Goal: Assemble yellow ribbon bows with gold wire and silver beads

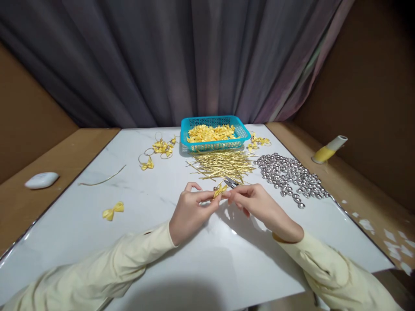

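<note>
My left hand (193, 210) pinches a yellow ribbon bow (219, 190) between thumb and fingers, above the white table. A small silver bead (215, 188) shows at the bow's left side. My right hand (251, 201) is closed, with its fingertips pressed together at the bow's right edge; whatever they grip is too small to make out. Dark-bladed thread snips (231, 182) show just behind the right fingers, handles hidden. I cannot tell whether the snips lie on the table or sit in that hand. Just beyond both hands spreads a pile of gold wire ties (223, 164).
A blue basket (183, 129) of yellow bows stands at the back. Silver beads (285, 172) are spread on the right. Bows with wire loops (162, 147) lie back left, others (259, 141) back right. One bow (113, 211), a cord (103, 178), a white mouse-shaped object (42, 180) and a yellow-thread cone (327, 151) lie outward.
</note>
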{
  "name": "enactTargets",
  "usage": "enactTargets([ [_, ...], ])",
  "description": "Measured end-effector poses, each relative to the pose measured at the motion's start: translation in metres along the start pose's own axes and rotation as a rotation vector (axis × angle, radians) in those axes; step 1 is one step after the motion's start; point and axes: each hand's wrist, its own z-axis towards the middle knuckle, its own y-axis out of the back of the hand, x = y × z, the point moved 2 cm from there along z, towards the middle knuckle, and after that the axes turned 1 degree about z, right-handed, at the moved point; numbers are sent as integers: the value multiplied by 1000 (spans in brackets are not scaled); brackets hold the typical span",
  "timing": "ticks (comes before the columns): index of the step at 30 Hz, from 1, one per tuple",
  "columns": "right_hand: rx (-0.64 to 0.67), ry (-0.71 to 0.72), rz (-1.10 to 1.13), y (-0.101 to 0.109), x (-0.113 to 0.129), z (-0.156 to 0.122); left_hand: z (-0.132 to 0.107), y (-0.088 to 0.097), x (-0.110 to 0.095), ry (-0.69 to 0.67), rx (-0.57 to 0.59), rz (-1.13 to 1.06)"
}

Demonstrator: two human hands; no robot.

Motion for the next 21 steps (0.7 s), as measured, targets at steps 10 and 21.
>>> enactTargets([
  [10, 56, -60, 395, -9, -6, 1, -1, 0, 0, -82, -60, 38],
  [21, 118, -131, 577, -4, -6, 0, 5, 2, 2, 124, -44, -33],
])
